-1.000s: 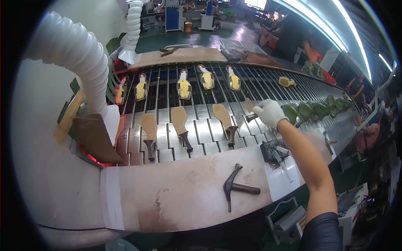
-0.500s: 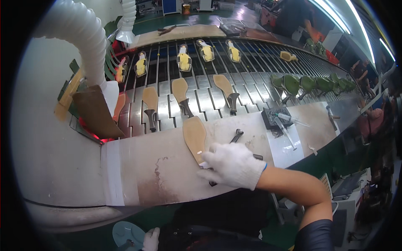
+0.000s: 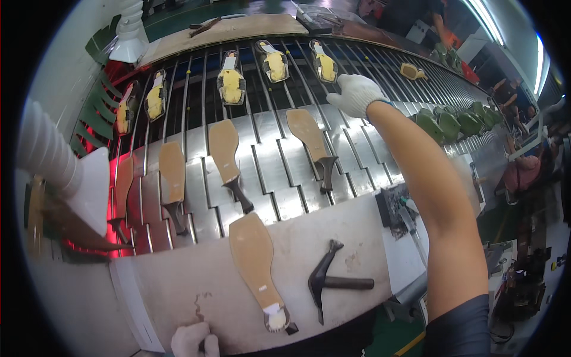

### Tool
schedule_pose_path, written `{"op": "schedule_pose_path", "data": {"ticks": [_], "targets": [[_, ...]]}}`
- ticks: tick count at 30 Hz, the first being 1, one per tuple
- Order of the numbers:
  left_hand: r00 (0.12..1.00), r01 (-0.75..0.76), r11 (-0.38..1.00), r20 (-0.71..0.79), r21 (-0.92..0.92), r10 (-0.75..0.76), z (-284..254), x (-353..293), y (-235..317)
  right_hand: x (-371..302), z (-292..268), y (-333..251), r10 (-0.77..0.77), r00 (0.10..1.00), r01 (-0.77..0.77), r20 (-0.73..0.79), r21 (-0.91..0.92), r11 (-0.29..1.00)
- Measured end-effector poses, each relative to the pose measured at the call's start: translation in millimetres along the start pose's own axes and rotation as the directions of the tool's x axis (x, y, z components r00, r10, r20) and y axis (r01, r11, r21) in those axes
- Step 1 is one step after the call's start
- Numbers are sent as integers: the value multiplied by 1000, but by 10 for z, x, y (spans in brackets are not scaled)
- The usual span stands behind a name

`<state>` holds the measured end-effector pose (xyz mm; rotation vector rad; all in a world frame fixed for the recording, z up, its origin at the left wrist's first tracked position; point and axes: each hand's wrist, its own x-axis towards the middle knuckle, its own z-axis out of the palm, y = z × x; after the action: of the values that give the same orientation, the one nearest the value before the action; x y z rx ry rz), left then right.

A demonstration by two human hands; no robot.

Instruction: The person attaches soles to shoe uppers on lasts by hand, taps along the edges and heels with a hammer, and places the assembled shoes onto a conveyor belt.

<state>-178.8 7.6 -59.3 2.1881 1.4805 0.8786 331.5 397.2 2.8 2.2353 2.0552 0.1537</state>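
Note:
My right hand, in a white glove, reaches over the conveyor with thumb and fingers apart and nothing visible in it. Just left of it lies a shoe upper with a yellow underside, one of several in a row. My left hand, also gloved, is curled at the table's near edge; whatever it may hold is hidden. Between the hands, a tan shoe sole lies on the table with a whitish heel end toward me and a small dark piece beside it. A black hammer rests to its right.
Several tan soles with dark heels line the conveyor's metal plates. Green shoe lasts stand at the right. A dark block with syringes sits on the table's right part. White ducts hang at the left.
My right hand has left the sole on the table and moved forward over the conveyor. The hammer is now uncovered. My left hand has come up to the table edge. The view has shifted.

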Motion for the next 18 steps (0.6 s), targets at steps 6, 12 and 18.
{"op": "schedule_pose_path", "data": {"ticks": [6, 12, 18], "targets": [[997, -30, 998, 79, 63, 25, 0, 8, -14, 1390, 783, 252, 320, 931, -262, -176, 289, 921], [995, -94, 995, 40, 40, 92, 27, 15, -91, 1578, 1019, -105, 486, 856, -409, -174, 347, 844], [992, -112, 994, 63, 10, 111, -35, 131, -54, 525, 454, 53, 472, 875, -409, -109, 354, 841]]}}
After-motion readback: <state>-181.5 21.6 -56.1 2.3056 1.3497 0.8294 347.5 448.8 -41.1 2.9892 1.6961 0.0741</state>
